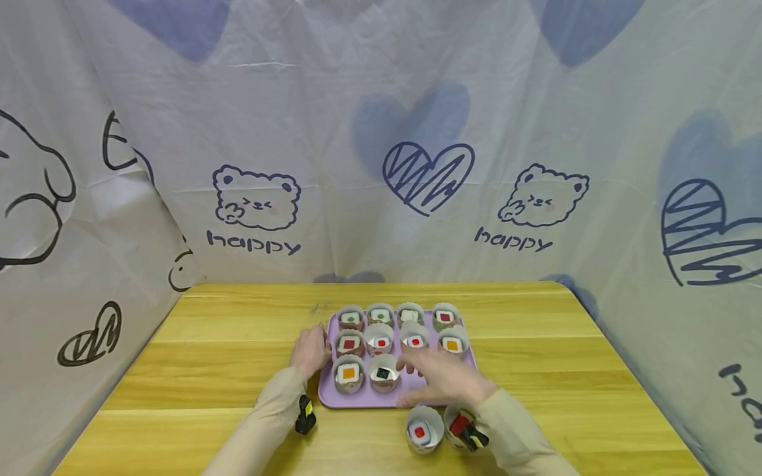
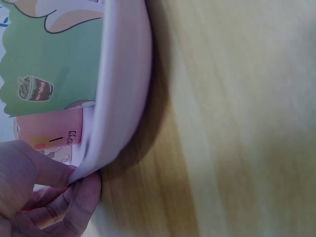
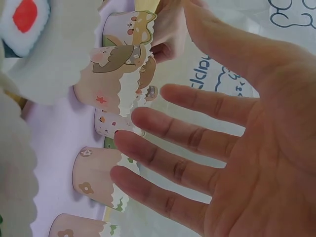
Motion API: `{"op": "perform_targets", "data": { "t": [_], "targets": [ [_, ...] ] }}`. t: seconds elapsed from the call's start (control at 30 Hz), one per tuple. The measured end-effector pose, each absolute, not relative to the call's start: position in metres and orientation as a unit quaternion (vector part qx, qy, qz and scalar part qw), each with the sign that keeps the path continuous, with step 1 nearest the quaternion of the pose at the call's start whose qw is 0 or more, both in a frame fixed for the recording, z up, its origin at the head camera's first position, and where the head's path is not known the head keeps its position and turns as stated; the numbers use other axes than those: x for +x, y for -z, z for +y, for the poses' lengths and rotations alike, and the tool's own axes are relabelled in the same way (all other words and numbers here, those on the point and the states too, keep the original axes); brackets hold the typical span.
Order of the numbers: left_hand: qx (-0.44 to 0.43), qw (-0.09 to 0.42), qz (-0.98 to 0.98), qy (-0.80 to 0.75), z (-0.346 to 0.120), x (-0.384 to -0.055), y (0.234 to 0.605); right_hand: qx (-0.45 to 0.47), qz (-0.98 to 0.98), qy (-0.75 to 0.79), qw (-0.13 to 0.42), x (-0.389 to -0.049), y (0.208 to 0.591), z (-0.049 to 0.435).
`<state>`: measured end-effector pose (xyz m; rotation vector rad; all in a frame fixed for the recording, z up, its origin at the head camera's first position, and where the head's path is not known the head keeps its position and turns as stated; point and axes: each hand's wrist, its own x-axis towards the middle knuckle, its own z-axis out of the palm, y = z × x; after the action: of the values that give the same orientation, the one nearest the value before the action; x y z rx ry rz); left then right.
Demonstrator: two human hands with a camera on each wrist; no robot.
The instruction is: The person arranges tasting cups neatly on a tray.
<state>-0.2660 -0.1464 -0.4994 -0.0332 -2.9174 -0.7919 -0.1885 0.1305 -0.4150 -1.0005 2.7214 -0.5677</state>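
Note:
My left hand (image 1: 311,352) pinches the left edge of a light purple tray (image 1: 363,401); up close, the left wrist view shows thumb and fingers gripping its raised rim (image 2: 123,89). Rows of scalloped paper cups stand on the tray, each with a small sushi-shaped piece inside. My right hand (image 1: 443,378) hovers over the tray's front right, palm bare and fingers spread, holding nothing. Just left of it is a cup with a dark-topped piece (image 1: 383,374). Below it, a cup with a red-centred piece (image 1: 424,431) stands on the table.
Another cup (image 1: 455,419) with a red-topped piece stands in front of the tray, partly hidden by the right wrist's black strap (image 1: 475,437). The wooden table (image 1: 238,317) is bounded by a white printed cloth (image 1: 339,218) behind and at both sides.

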Motion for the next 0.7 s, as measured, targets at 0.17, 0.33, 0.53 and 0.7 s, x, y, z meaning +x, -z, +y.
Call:
{"op": "perform_targets", "data": {
  "t": [0.17, 0.33, 0.53, 0.7],
  "targets": [
    [-0.010, 0.059, -0.964, 0.260, -0.146, -0.265, 0.499, -0.344, 0.917, 0.173, 0.106, -0.186, 0.416, 0.130],
    [-0.009, 0.065, -0.963, 0.260, -0.146, -0.266, 0.500, -0.351, 0.914, 0.153, 0.134, -0.182, 0.417, 0.129],
    [-0.008, 0.062, -0.963, 0.260, -0.146, -0.266, 0.500, -0.354, 0.908, 0.143, 0.173, -0.178, 0.420, 0.128],
    [-0.005, 0.053, -0.963, 0.262, -0.146, -0.266, 0.500, -0.342, 0.910, 0.128, 0.197, -0.176, 0.420, 0.125]
  ]
}}
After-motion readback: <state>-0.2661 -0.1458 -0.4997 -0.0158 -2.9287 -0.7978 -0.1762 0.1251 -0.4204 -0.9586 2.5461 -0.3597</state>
